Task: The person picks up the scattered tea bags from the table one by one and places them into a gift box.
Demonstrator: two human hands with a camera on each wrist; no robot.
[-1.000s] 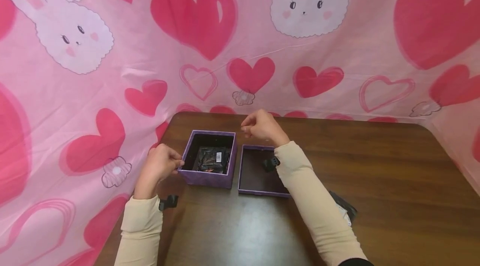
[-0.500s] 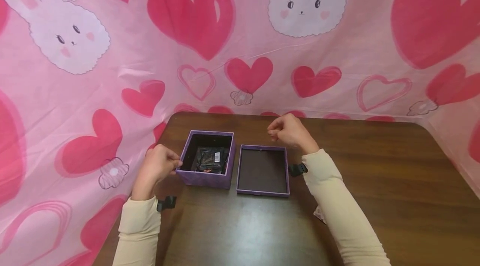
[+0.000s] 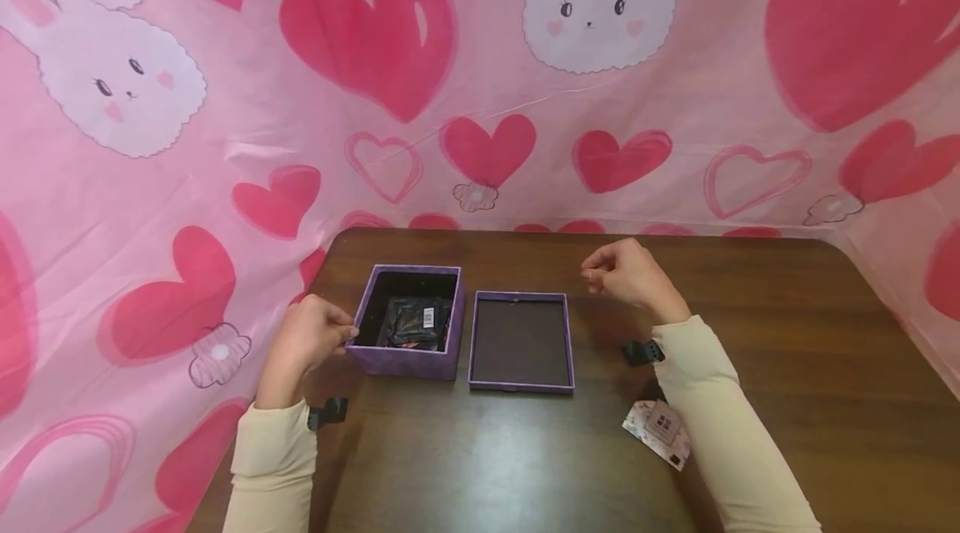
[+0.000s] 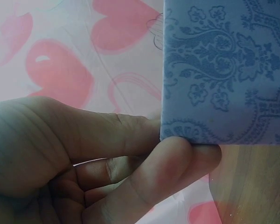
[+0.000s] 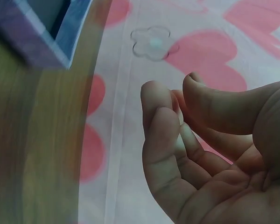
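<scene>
left hand (image 3: 303, 337): grip pinches the left wall of the purple box (image 3: 408, 324), thumb and fingers curled on its edge | right hand (image 3: 628, 274): fingers loosely curled, holding nothing, raised over the desk (image 3: 787, 349) right of the lid (image 3: 521, 342) | box: open, on desk, dark packet (image 3: 412, 321) inside, lid just beside it | small card (image 3: 658, 429) near right sleeve

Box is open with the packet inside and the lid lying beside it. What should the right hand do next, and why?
Probably bring the right hand down to grip the lid. That hand holds nothing and hovers just past the lid, while the left hand grips the box, whose packet sits inside.
</scene>
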